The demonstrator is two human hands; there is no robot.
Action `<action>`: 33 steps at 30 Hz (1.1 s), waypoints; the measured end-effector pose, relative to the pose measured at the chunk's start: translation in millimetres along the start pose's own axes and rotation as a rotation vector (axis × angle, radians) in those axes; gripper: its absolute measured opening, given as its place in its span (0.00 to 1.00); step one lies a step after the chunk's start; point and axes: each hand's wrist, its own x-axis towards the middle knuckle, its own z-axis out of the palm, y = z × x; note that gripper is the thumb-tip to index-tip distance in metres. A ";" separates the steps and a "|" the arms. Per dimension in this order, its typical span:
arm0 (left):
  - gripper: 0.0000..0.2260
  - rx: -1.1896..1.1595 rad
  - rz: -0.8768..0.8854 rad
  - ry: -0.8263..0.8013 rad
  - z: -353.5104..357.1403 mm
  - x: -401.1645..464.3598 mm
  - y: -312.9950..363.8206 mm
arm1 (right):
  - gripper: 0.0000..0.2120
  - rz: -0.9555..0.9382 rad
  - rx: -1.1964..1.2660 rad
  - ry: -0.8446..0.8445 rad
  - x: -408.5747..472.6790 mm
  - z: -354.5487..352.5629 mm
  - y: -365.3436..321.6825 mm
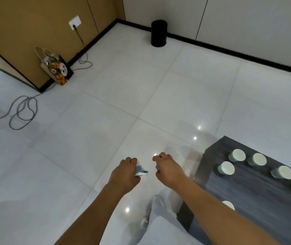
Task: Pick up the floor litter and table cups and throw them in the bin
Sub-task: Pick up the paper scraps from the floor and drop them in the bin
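My left hand (126, 171) grips a crumpled blue-and-white piece of litter (140, 169) above the white tiled floor. Beside it my right hand (166, 167) has its fingers curled, with nothing visible inside them. Several pale green cups (239, 155) stand upside down on the dark grey table (229, 195) at the lower right. The black cylindrical bin (158, 33) stands far off against the back wall.
A flowered gift bag (58, 68) leans against the brown wall at the left. Grey cables (22, 112) loop over the floor below it, plugged into a wall socket (74, 22). Pale trouser legs (160, 225) show at the bottom.
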 end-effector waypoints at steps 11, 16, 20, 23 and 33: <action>0.22 0.028 0.063 0.030 -138.9 195.5 -15.8 | 0.17 -0.013 -0.056 0.047 194.2 -122.8 17.0; 0.22 0.010 0.059 0.074 -219.0 301.8 -3.7 | 0.17 -0.016 -0.086 0.099 293.9 -218.2 43.9; 0.22 -0.047 0.069 0.096 -274.5 376.2 0.5 | 0.19 0.003 -0.077 0.104 362.9 -276.1 58.0; 0.22 -0.059 0.064 0.102 -314.9 442.5 -1.5 | 0.19 0.002 -0.079 0.098 422.4 -310.1 68.8; 0.23 -0.028 0.126 0.075 -460.8 682.2 -16.0 | 0.20 0.061 -0.024 0.169 654.1 -445.7 94.0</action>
